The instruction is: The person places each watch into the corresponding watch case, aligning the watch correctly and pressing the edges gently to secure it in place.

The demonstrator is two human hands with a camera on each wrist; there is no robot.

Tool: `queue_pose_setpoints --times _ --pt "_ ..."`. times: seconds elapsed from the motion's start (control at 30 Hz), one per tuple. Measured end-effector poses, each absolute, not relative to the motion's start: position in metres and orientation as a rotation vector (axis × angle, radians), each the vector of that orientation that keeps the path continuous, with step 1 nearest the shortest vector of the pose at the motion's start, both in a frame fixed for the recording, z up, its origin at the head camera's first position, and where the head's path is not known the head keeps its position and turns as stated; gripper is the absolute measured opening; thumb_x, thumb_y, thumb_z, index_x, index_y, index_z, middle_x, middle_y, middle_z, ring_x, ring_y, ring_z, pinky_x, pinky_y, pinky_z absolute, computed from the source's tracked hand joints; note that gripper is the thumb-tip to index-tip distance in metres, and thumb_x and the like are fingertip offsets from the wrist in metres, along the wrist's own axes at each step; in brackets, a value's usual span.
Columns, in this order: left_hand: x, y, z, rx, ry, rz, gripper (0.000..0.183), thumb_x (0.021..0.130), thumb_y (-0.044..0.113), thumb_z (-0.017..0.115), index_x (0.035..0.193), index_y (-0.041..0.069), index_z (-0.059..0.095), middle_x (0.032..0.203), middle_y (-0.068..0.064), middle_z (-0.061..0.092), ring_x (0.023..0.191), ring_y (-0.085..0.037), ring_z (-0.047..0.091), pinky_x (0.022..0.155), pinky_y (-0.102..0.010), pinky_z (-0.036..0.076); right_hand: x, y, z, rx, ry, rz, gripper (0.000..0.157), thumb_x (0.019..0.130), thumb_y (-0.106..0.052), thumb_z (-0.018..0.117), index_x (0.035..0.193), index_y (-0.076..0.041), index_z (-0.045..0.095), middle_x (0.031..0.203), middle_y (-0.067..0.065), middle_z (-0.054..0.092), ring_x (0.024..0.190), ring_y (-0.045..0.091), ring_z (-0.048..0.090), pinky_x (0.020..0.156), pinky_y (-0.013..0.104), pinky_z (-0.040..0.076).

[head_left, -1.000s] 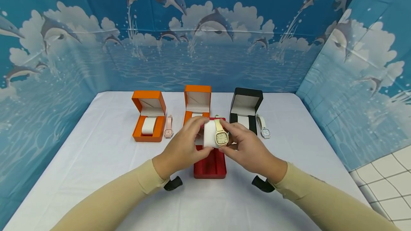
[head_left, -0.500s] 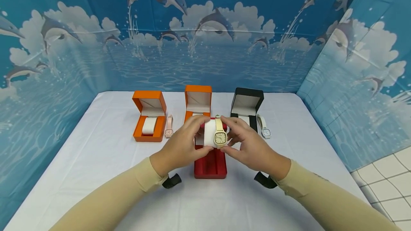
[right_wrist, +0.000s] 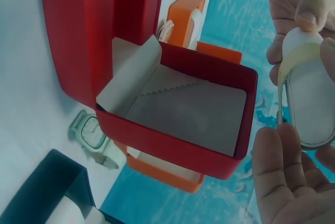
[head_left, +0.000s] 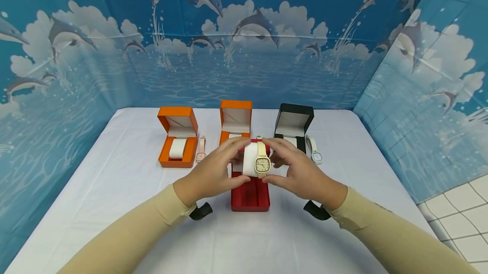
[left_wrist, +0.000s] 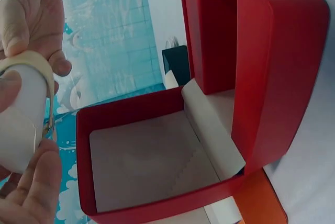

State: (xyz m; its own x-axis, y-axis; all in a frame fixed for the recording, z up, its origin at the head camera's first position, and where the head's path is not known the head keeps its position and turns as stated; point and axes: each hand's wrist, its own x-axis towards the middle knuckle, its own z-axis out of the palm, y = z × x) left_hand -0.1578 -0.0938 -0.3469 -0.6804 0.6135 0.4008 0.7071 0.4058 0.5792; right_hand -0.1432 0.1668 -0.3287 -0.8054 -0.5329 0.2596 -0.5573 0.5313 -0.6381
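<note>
Both hands hold a white watch cushion (head_left: 250, 160) up over an open red watch box (head_left: 249, 204). A pale yellow wristwatch (head_left: 262, 164), with a squarish face, has its strap around the right part of the cushion. My left hand (head_left: 214, 167) grips the cushion's left end between thumb and fingers. With thumb and fingertips, my right hand (head_left: 301, 170) pinches the watch and cushion from the right, at the strap's upper and lower edges. In the left wrist view, the strap (left_wrist: 44, 67) curves over the cushion's end. Pale lining shows inside the red box's raised lid (right_wrist: 193, 114).
Behind stand an open orange watch box (head_left: 177, 161) on the left, another orange box (head_left: 235, 111) in the middle and a black box (head_left: 294, 115). A pink watch (head_left: 201, 149), a white watch (head_left: 314, 153) and a pale green watch (right_wrist: 91, 132) lie beside them on the white-covered table (head_left: 114, 206).
The watch has straightened from a slight tilt on the cushion. My left wrist has shifted slightly left and my right wrist slightly right; both hands keep holding.
</note>
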Motion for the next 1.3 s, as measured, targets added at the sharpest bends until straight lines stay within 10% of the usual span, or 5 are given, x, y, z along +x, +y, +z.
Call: queue_pose_setpoints --times 1.3 --pt "-0.1593 -0.0906 -0.3479 -1.155 -2.585 -1.284 0.082 0.090 0.015 0.085 0.158 0.006 0.041 0.150 -0.007 0.053 0.112 -0.015 0.071 0.097 -0.034 0.062 -0.1459 0.1609 -0.3317 0.957 -2.754 1.149 0.090 0.085 -0.017 0.090 0.161 -0.019 0.040 0.148 0.000 0.054 0.105 0.012 0.064 0.089 0.032 0.061"
